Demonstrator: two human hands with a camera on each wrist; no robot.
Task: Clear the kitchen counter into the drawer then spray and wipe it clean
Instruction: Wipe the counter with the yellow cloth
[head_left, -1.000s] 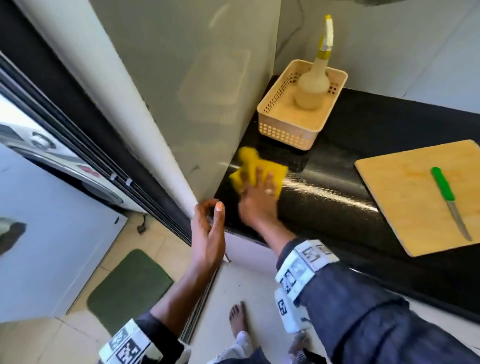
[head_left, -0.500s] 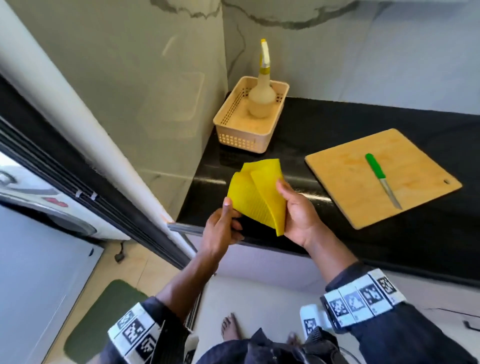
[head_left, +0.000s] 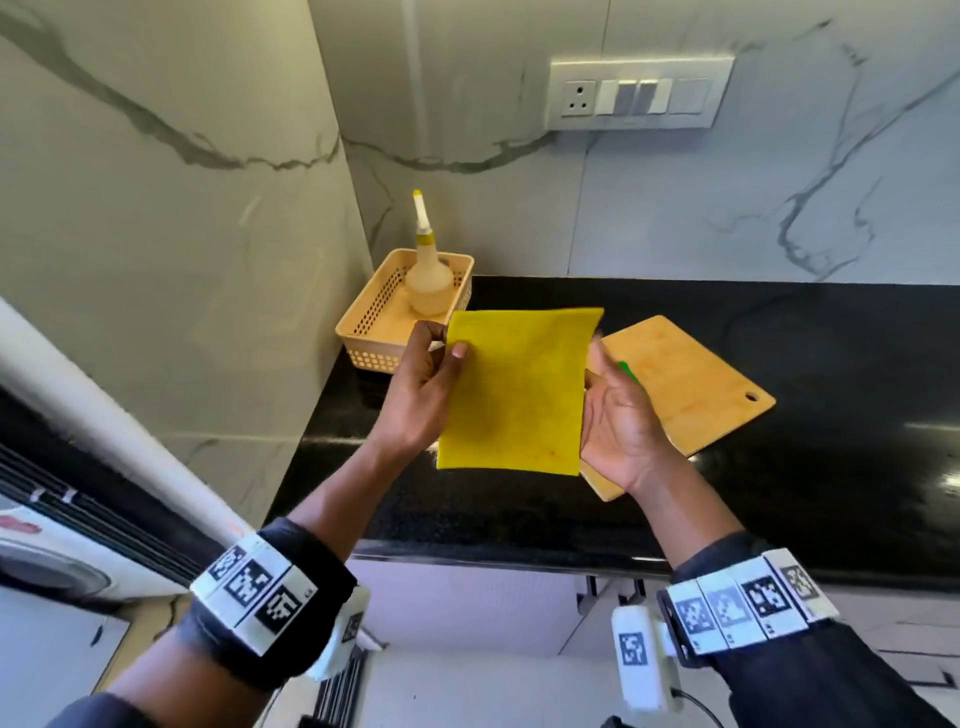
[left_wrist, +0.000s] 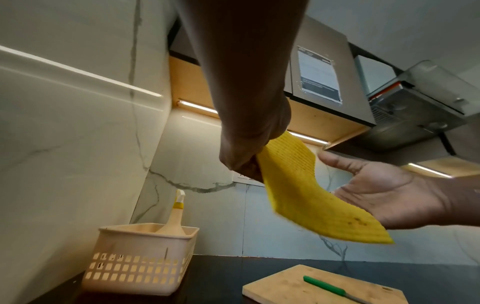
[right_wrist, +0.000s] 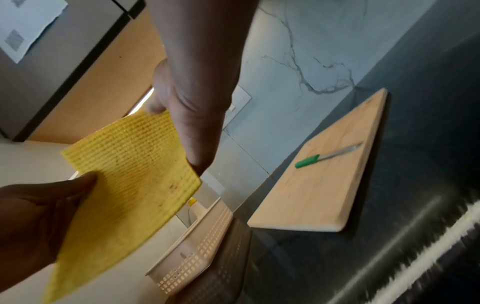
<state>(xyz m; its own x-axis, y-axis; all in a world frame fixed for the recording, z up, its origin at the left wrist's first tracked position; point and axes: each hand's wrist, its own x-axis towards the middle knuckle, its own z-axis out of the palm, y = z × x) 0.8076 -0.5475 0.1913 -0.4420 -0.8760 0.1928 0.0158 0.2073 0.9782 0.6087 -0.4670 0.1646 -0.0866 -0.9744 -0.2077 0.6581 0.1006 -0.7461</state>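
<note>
Both hands hold a yellow cloth (head_left: 514, 389) spread flat in the air above the black counter (head_left: 831, 415). My left hand (head_left: 426, 395) pinches its upper left corner between thumb and fingers. My right hand (head_left: 618, 415) lies along the cloth's right edge, palm towards me and fingers straight behind it. The left wrist view shows the cloth (left_wrist: 298, 185) hanging from the left hand (left_wrist: 241, 156) against the right hand (left_wrist: 389, 197). A spray bottle (head_left: 428, 280) stands in a beige basket (head_left: 374, 332) in the corner.
A wooden cutting board (head_left: 691, 384) lies on the counter right of the basket, with a green-handled knife (left_wrist: 324, 284) on it, mostly hidden behind my right hand in the head view. A socket panel (head_left: 634, 93) is on the marble wall. A washing machine (head_left: 41, 561) stands at lower left.
The cloth was pressed on the counter under my right hand; it has been lifted, taken by both hands and opened out flat. My view has risen towards the wall.
</note>
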